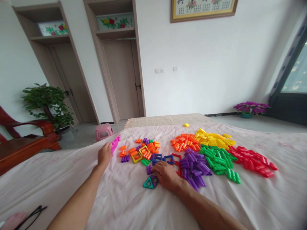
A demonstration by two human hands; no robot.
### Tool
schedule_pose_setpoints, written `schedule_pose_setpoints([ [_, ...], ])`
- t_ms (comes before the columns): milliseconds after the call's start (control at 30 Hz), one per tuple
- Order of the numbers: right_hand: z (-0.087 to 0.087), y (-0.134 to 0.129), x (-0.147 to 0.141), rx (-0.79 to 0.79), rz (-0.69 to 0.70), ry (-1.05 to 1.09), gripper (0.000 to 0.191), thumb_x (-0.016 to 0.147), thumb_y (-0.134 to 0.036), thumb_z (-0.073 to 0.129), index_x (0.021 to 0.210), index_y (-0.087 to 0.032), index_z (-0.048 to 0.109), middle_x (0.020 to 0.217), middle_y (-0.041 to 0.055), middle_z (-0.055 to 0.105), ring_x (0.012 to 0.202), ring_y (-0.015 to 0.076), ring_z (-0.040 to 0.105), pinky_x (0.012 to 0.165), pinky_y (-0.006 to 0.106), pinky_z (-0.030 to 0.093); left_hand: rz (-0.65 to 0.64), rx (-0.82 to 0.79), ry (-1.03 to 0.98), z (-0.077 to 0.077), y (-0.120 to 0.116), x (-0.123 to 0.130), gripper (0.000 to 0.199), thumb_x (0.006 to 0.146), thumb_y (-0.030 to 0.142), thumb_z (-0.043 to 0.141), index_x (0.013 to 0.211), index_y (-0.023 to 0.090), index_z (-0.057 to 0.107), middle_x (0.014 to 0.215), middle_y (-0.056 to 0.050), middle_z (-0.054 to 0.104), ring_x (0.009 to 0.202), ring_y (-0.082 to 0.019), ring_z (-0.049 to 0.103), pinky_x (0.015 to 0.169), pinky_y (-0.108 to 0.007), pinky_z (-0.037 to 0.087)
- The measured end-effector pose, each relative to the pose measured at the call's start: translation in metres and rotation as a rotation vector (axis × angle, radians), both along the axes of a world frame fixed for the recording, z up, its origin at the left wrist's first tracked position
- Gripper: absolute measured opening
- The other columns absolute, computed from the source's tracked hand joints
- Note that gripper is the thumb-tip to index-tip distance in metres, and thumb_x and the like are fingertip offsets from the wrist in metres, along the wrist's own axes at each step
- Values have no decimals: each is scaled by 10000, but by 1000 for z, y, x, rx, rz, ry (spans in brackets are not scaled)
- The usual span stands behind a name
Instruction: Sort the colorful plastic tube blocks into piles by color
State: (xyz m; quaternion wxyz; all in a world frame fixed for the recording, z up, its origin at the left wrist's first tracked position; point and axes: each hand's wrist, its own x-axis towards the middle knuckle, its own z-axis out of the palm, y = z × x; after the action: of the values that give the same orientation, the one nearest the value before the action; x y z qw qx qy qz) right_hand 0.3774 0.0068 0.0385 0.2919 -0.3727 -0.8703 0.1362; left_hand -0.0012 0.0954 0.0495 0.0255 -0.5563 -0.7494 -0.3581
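My left hand [105, 154] is closed on a bright pink plastic piece [115, 143] at the left of the toys. Over the middle, my right hand [166, 174] rests with bent fingers beside a small purple piece [149, 169]; what its fingertips hold, if anything, is hidden. Just left of those fingers lie a teal triangle [148, 183] and a purple triangle [154, 180]. Blue square frames [157, 158] and red frames [177, 157] sit beyond the hand. Yellow frames [137, 157] lie among mixed orange, purple and green pieces [150, 147].
Sorted piles of orange [185, 142], yellow [213, 139], green [219, 159], red [255, 160] and purple pieces [195, 166] cover the right side of the pale cloth [134, 204]. Black-framed glasses [33, 217] lie at the lower left. A pink stool [104, 131] stands beyond the cloth.
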Motion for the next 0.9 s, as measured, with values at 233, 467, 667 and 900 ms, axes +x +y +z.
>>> schedule_pose_setpoints([
  [233, -2, 1, 0, -7, -2, -4, 306, 887, -88, 475, 985, -205, 740, 960, 51, 728, 940, 182, 652, 856, 272, 475, -192, -19, 15, 1, 27, 28, 392, 961, 371, 379, 1126, 211, 696, 1136, -96, 754, 999, -198, 693, 864, -261, 482],
  [467, -1, 2, 0, 2, 7, -4, 306, 904, -100, 467, 990, -194, 745, 966, 61, 731, 949, 181, 654, 874, 276, 476, -450, -93, 60, 8, 6, 41, 309, 929, 388, 440, 1043, 257, 696, 1081, -49, 764, 992, -174, 696, 908, -246, 475],
  [667, 3, 0, 0, -4, 8, -14, 321, 894, -91, 470, 1010, -195, 750, 977, 65, 731, 952, 186, 653, 874, 274, 475, -496, -111, 31, 16, -23, 31, 387, 944, 457, 367, 1012, 224, 668, 1007, -29, 758, 951, -180, 690, 883, -258, 491],
  [900, -1, 2, 0, 7, 9, -23, 329, 879, -96, 470, 1016, -200, 751, 976, 64, 729, 943, 186, 647, 867, 274, 478, -353, -117, 35, 13, -27, 23, 325, 871, 429, 482, 1050, 229, 667, 986, -30, 751, 916, -192, 687, 837, -270, 504],
])
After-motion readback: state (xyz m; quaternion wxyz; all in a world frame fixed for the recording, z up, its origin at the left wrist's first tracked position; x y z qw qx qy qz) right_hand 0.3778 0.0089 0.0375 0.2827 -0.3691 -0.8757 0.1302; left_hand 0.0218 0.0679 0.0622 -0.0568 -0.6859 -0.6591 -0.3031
